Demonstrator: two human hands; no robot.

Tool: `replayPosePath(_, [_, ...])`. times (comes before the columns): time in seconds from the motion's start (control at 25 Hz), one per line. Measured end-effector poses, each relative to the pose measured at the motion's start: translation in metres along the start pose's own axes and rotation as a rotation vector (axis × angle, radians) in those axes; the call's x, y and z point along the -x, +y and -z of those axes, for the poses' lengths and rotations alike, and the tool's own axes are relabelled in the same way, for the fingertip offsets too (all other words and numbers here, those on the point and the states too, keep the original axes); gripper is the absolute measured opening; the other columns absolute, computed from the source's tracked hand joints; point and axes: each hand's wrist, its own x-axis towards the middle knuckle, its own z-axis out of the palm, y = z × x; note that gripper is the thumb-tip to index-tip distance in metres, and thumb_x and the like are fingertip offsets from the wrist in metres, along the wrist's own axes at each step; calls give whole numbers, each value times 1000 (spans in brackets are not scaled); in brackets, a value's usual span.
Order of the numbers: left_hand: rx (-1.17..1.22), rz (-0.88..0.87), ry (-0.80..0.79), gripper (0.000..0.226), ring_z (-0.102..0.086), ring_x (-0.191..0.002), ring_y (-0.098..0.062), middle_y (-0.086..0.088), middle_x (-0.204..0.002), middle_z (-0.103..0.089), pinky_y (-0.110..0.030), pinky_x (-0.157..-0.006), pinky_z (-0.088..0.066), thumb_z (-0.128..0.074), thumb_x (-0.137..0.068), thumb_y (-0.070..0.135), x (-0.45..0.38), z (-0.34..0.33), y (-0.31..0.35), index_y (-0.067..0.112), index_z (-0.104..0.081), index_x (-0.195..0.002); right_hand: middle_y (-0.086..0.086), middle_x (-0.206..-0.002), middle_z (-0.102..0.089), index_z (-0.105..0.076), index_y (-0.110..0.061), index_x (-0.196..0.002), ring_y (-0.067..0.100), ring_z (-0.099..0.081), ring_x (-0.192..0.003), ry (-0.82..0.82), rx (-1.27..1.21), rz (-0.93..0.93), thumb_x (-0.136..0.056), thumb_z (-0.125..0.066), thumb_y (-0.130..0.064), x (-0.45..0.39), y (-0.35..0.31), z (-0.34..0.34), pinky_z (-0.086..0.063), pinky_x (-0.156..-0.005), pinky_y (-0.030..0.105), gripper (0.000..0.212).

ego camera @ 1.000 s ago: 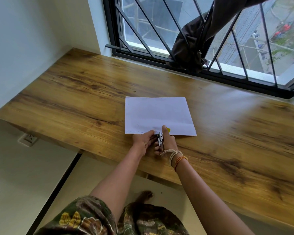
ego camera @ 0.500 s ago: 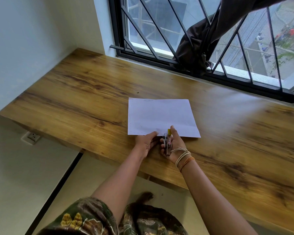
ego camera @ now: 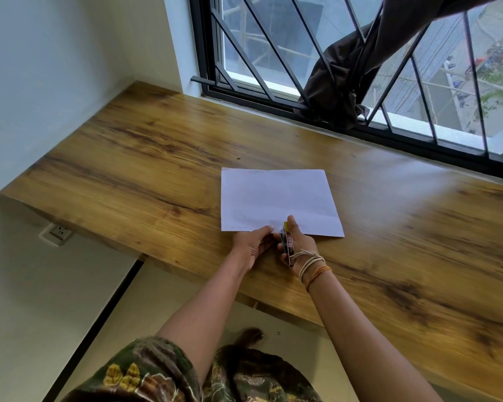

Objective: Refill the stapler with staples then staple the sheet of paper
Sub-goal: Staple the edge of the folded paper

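Observation:
A white sheet of paper (ego camera: 276, 200) lies flat on the wooden desk (ego camera: 157, 175). My right hand (ego camera: 298, 242) grips a small stapler (ego camera: 287, 243) with a yellow tip and a red-and-white label, held at the paper's near edge. My left hand (ego camera: 251, 245) sits just left of the stapler, its fingertips at the paper's near edge and touching the stapler's side. Whether any staples are in my left fingers is too small to tell. A row of small marks runs along the paper's left and near edges.
The desk runs along a barred window (ego camera: 360, 68) with a dark cloth (ego camera: 340, 91) hanging on the bars. A white wall (ego camera: 41, 82) closes the left side. A wall socket (ego camera: 59, 233) sits below the desk's left end. My patterned clothing (ego camera: 186, 372) is below.
The stapler has tilted so that its labelled side shows. My right hand has shifted slightly while my left hand stays beside it at the paper's edge.

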Motion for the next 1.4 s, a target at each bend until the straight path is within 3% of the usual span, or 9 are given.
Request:
replayPosePath(0.24, [8, -7, -30, 5, -71, -57, -16, -7, -64, -73, -27, -61, -61, -66, -83, -5, -1, -1, 0, -1, -65, -85, 5, -59, -58, -61, -5, -84, 11, -44, -36, 173, -30, -14, -82, -67, -45, -8, 2, -11, -32, -35, 14, 40])
replayPosePath(0.4, [26, -10, -23, 8, -71, -65, -20, -12, -74, -73, -29, -64, -61, -68, -81, -5, -1, -1, 0, -1, -64, -88, 3, -68, -68, -64, -9, -92, 13, -54, -48, 14, -67, -22, -79, -64, -56, -2, 1, 2, -38, -40, 19, 49])
replayPosePath(0.64, [59, -27, -33, 17, -70, -80, -28, -16, -92, -71, -34, -71, -61, -68, -80, -7, -1, 0, 0, 3, -63, -92, 7, -85, -67, -59, -12, -106, 16, -53, -56, -53, -54, -54, -82, -58, -60, 5, -7, 17, -37, -38, 20, 55])
replayPosePath(0.84, [50, -18, -40, 14, -71, -76, -25, -10, -80, -74, -33, -70, -61, -68, -81, -7, -2, 1, -1, 5, -64, -88, 5, -79, -65, -58, -9, -105, 15, -50, -52, -75, -68, -68, -79, -64, -55, 6, -8, 14, -33, -32, 16, 53])
replayPosePath(1.0, [53, -17, -52, 16, -68, -83, -27, -14, -92, -70, -39, -84, -54, -66, -82, -7, -3, 1, -1, 4, -62, -94, 3, -74, -65, -60, -10, -107, 13, -49, -48, -62, -82, -73, -76, -68, -56, 5, -7, 14, -33, -33, 16, 56])
replayPosePath(1.12, [53, -17, -57, 17, -69, -81, -26, -15, -92, -70, -35, -75, -59, -66, -83, -6, -4, 1, -1, 0, -62, -98, 2, -75, -66, -60, -9, -104, 13, -50, -51, -71, -57, -80, -76, -68, -55, 3, -8, 13, -35, -35, 17, 55])
replayPosePath(1.28, [37, 14, -56, 6, -71, -76, -23, -18, -86, -71, -29, -72, -61, -68, -83, -1, -6, 3, -4, -5, -65, -88, -1, -78, -65, -60, -12, -104, 11, -56, -60, -59, -40, -93, -79, -65, -55, 2, -7, 9, -43, -43, 21, 50])
replayPosePath(1.4, [51, 16, -57, 19, -73, -79, -24, -20, -91, -72, -29, -70, -61, -69, -83, 0, -8, 4, -4, -7, -64, -99, 0, -78, -65, -62, -11, -101, 12, -57, -61, -23, -51, -84, -75, -70, -54, 1, -7, 6, -46, -51, 25, 52])
